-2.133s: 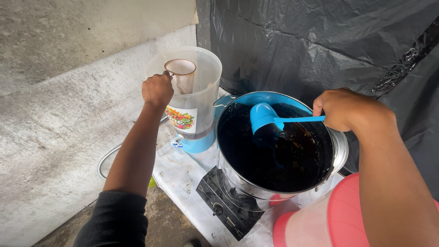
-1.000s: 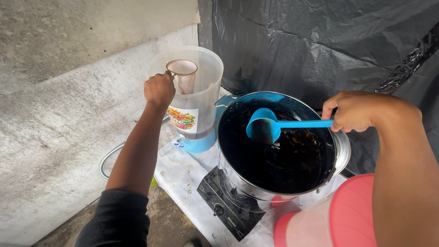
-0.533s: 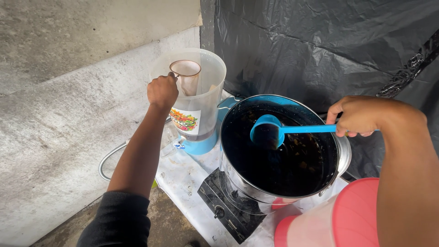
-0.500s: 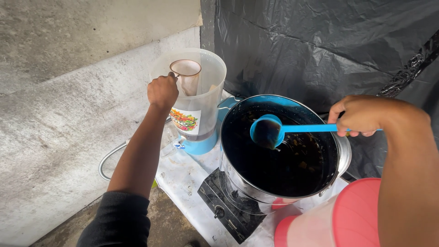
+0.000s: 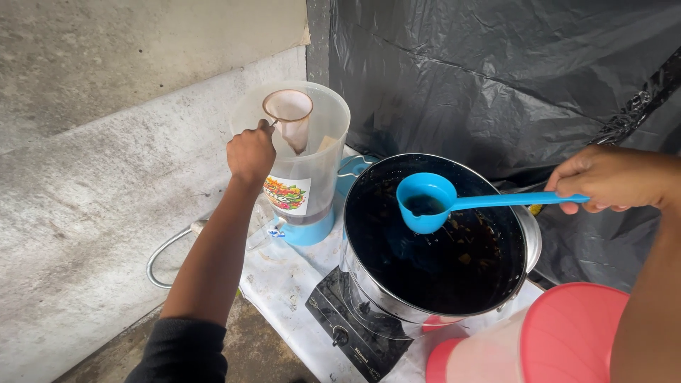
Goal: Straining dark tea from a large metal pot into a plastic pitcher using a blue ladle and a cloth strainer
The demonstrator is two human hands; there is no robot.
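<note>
My left hand (image 5: 250,152) grips the handle of a small cloth strainer (image 5: 289,113) held over the mouth of a clear plastic dispenser jug (image 5: 306,169) with a blue base. My right hand (image 5: 611,177) holds the handle of a blue ladle (image 5: 427,202), whose bowl carries dark liquid just above a large steel pot (image 5: 434,241). The pot is full of dark liquid with floating bits and stands on a black stove (image 5: 355,328).
A clear container with a pink lid (image 5: 540,340) stands at the front right. Black plastic sheeting (image 5: 496,71) hangs behind the pot. A grey concrete wall (image 5: 106,156) runs along the left, with a hose (image 5: 167,252) below it. White cloth (image 5: 284,284) covers the table.
My right hand has lifted the ladle out of the pot's liquid, its bowl now holding dark liquid above the surface. My left hand keeps the strainer over the jug.
</note>
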